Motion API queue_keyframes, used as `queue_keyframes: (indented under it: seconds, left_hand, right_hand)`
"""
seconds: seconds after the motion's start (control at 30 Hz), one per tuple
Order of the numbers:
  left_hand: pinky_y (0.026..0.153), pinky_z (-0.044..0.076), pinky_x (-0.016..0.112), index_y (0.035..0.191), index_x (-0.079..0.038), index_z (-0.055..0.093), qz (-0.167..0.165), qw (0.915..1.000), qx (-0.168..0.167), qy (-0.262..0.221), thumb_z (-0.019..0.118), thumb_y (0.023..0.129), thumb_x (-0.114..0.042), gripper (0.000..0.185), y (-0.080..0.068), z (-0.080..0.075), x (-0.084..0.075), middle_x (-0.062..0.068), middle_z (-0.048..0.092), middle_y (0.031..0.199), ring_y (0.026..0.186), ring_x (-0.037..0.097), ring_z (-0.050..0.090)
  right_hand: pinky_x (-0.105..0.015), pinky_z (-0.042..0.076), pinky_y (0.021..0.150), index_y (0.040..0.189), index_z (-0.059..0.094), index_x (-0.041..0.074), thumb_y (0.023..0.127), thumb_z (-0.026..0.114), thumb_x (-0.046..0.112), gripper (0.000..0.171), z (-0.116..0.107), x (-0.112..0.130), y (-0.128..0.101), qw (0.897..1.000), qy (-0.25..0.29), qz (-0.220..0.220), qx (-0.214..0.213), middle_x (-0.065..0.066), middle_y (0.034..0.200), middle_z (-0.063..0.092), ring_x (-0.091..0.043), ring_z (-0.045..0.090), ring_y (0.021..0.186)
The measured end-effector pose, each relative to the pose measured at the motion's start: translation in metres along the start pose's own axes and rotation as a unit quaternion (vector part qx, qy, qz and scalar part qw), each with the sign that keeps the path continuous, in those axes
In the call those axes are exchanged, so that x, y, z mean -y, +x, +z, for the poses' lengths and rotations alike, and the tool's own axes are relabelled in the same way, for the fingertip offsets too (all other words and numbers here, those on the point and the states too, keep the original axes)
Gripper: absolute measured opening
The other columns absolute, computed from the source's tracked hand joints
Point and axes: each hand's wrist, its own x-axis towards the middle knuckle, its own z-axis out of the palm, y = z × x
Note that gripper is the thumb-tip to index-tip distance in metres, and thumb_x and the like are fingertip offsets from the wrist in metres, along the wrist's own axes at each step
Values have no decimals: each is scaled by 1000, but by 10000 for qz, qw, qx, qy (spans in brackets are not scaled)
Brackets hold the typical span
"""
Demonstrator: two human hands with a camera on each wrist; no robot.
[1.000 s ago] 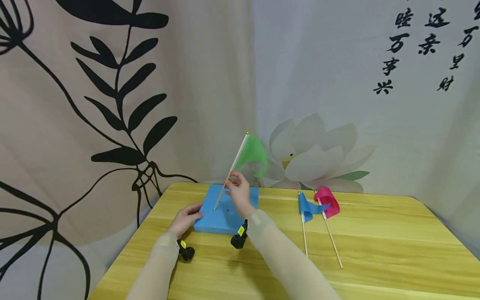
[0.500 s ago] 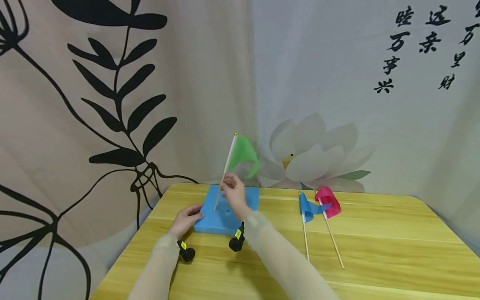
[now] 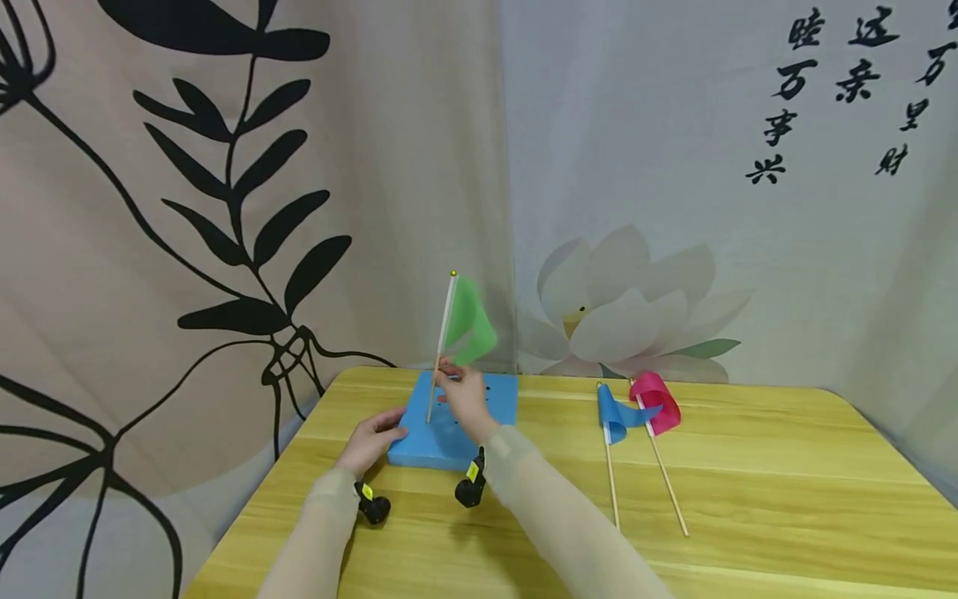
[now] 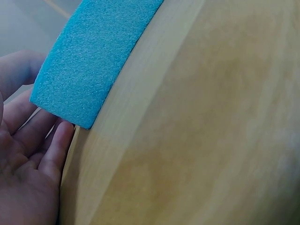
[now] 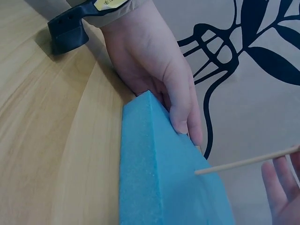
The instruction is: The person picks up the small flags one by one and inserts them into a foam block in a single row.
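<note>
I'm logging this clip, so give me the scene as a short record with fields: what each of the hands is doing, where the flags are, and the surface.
left hand: left hand rests on the near left corner of the blue foam block, steadying it
right hand: right hand pinches the stick of the green flag, whose lower end meets the block's top
stick angle: nearly upright
other flags: blue flag and pink flag lie flat, right of the block
surface: wooden table
</note>
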Motion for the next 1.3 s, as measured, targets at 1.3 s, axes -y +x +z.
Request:
queue_keyframes:
  seconds: [1.3]
  left_hand:
    - [109,31,51,144,2,43,174,9987,423,225,66,94,-21,60,-2,-7,-2,24,41,146,134,38,37]
  right_hand:
    - [-31,55,56,106,67,-2,93,66,16,23,-234,22,-64,9849,-1406,1005,-51,-18,94,66,-21,66,69]
